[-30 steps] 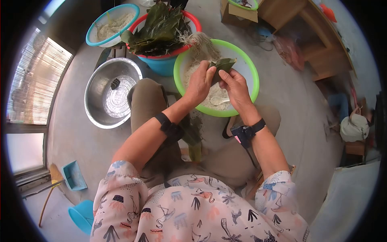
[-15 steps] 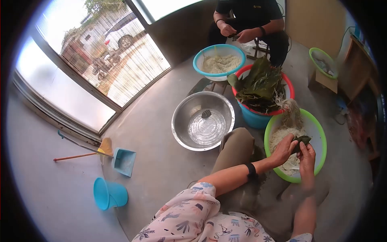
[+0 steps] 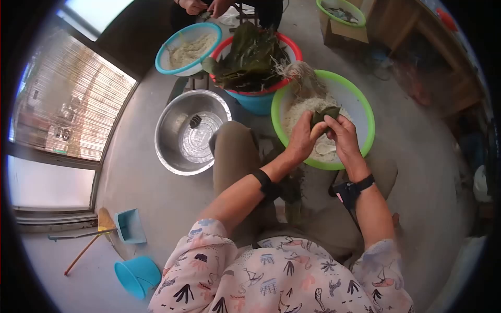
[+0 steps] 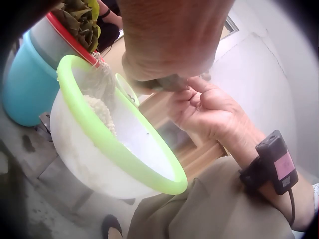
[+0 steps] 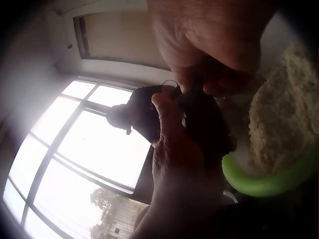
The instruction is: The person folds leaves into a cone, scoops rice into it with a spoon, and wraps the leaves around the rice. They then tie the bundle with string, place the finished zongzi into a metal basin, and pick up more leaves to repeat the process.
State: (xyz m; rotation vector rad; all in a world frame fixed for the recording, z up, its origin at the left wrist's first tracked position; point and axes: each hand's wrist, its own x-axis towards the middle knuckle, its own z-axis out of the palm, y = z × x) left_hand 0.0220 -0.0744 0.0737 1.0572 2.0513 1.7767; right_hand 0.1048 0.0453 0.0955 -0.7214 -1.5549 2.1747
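Note:
Both hands hold a folded dark green leaf (image 3: 324, 115) over a green-rimmed basin (image 3: 368, 112) of white rice (image 3: 298, 110). My left hand (image 3: 301, 136) grips the leaf from the left, its thumb along the near side. From the right, the fingers and thumb of my right hand (image 3: 344, 136) pinch the leaf's edge. A white spoon (image 3: 325, 149) lies in the rice just below the hands. In the left wrist view, the left hand (image 4: 172, 45) hides most of the leaf. The right wrist view shows the leaf as a dark shape between the hands.
A bundle of strings (image 3: 305, 81) hangs over the basin's far rim. Leaves (image 3: 248, 60) fill a red-rimmed tub behind it. Left stands a steel basin (image 3: 163, 143) holding a small wrapped bundle (image 3: 195, 121). Another person's hands (image 3: 216, 7) show beyond a blue-rimmed rice basin (image 3: 160, 58).
The head view swung toward the window and then back. Both hands stay on the folded leaf over the rice basin, with slight shifts of the fingers.

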